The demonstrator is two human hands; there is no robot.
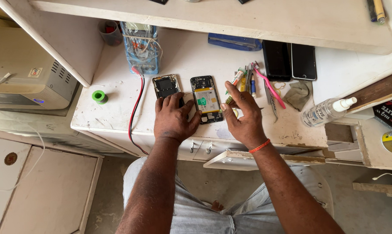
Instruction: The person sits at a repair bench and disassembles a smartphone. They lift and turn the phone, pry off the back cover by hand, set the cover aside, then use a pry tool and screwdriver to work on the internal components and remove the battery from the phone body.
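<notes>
**Working over an opened phone on a white table**

Resting near the middle of the frame, the left hand [175, 116] lies palm down on the white table [118, 108], its fingers spread loosely over the lower end of a detached phone back panel [166, 85]. It presses or steadies that panel rather than gripping it. Just to the right, touching or almost touching the thumb of that hand, lies the opened phone [206, 99], its battery and green-marked internals facing up.

The right hand [241, 116], with an orange band at the wrist, is right of the phone. Its fingers are partly curled, and the thumb and forefinger pinch a small pale thing at the phone's right edge; what that thing is cannot be made out.

Just beyond the right hand, a cluster of small tools [247, 78] and a pink toothbrush [269, 86] lie on the table. Above them, toward the upper right, two dark phones [289, 60] lie side by side. A clear spray bottle [328, 111] lies on its side at the right. At upper left stands a blue multimeter [140, 43], with red and black leads running down over the table edge, and a green spool [99, 96] sits to the left.
</notes>
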